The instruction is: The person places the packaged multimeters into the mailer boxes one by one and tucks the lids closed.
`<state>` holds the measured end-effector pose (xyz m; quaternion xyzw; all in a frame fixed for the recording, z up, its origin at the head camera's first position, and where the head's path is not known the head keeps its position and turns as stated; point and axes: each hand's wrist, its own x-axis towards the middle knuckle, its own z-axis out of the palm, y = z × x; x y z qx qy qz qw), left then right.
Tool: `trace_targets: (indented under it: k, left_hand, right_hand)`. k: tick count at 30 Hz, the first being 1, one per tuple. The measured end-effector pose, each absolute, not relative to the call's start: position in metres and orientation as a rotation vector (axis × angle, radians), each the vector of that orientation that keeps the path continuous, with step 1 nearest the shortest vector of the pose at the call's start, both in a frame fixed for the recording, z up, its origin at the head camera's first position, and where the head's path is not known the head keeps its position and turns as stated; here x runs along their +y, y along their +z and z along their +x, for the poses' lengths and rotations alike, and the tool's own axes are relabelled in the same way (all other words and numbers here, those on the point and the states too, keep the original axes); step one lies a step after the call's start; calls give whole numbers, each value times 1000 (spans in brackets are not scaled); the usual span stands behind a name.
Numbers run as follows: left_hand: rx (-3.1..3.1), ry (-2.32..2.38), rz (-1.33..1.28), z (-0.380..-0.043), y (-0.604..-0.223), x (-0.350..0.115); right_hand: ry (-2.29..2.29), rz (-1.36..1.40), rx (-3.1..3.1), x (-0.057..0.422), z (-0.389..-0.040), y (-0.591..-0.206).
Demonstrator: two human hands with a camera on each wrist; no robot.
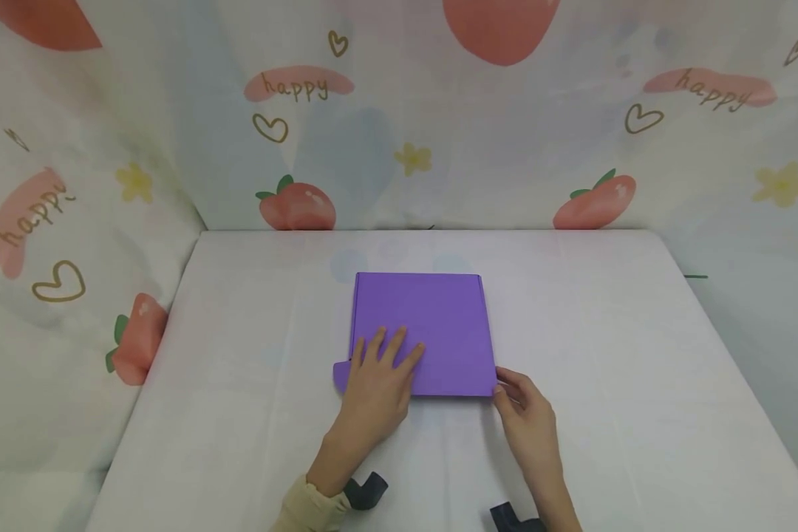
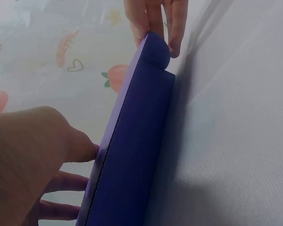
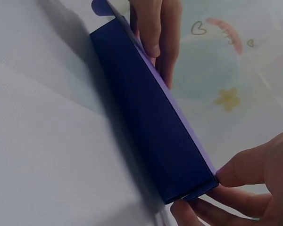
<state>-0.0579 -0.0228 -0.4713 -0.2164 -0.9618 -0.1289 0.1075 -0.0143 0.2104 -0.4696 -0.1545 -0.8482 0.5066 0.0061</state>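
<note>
A flat purple cardboard box (image 1: 439, 318) lies on the table, its lid down over the top. My left hand (image 1: 380, 380) rests on the lid near the front left with fingers straight and spread. Beside that hand, a rounded side tab (image 1: 340, 375) of the lid sticks out past the left edge. At the front right corner, my right hand (image 1: 530, 421) pinches the other rounded tab (image 2: 155, 51) between thumb and fingers. The box's dark front face (image 3: 141, 113) shows in both wrist views, with the lid's edge along its top.
A white cloth (image 1: 585, 318) covers the table around the box. Behind and to the left stand curtains (image 1: 399, 103) printed with fruit, hearts and flowers. Black wrist mounts (image 1: 367, 490) show at both forearms.
</note>
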Motion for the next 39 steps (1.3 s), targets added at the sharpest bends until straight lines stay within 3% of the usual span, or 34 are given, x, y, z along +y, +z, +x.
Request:
trace_targets:
  k: [15, 22, 31, 39]
  left_hand:
    - [-2822, -452, -652, -61, -470, -26]
    - [-2643, -705, -460, -53, -467, -41]
    - [-2697, -980, -64, -36, -469, -56]
    - [-2782, -1143, 42, -24, -475, -64]
  right_hand:
    - [1545, -485, -2667, 211, -18, -470]
    - [1424, -362, -2666, 208, -20, -468]
    - [1065, 38, -2613, 196, -31, -474]
    - [666, 518, -2561, 162, -38, -471]
